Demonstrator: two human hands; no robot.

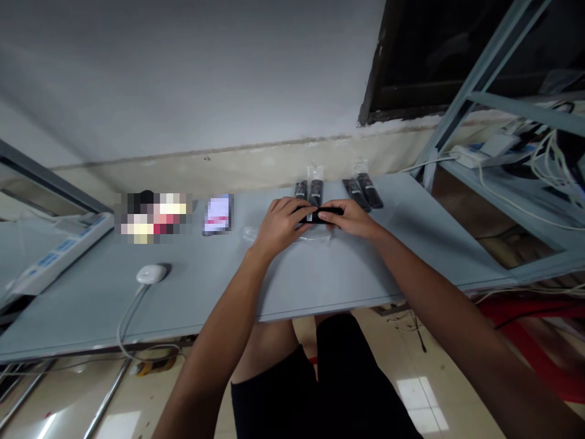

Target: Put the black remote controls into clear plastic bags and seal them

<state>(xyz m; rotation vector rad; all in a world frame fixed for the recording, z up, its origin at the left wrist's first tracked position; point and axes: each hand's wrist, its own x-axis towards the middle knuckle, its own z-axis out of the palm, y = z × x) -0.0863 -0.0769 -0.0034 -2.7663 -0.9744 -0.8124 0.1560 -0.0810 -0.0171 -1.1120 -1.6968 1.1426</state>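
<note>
My left hand [283,224] and my right hand [351,217] hold a long black item [329,214] with a small white label, one at each end. Its exact kind does not show. Fingers of both hands are closed around it, just above the table. A clear plastic bag [312,236] lies flat on the table under my hands. Behind them, black items in clear bags [315,190] lie side by side. Another bagged pair [363,192] rests to the right of my right hand.
On the grey table [320,280], a blurred phone [218,214] and a pixelated pile [153,218] lie to the left. A white corded device [151,274] sits near the front left. Power strips [61,255] stand at the sides. Metal frame posts [484,79] rise at right.
</note>
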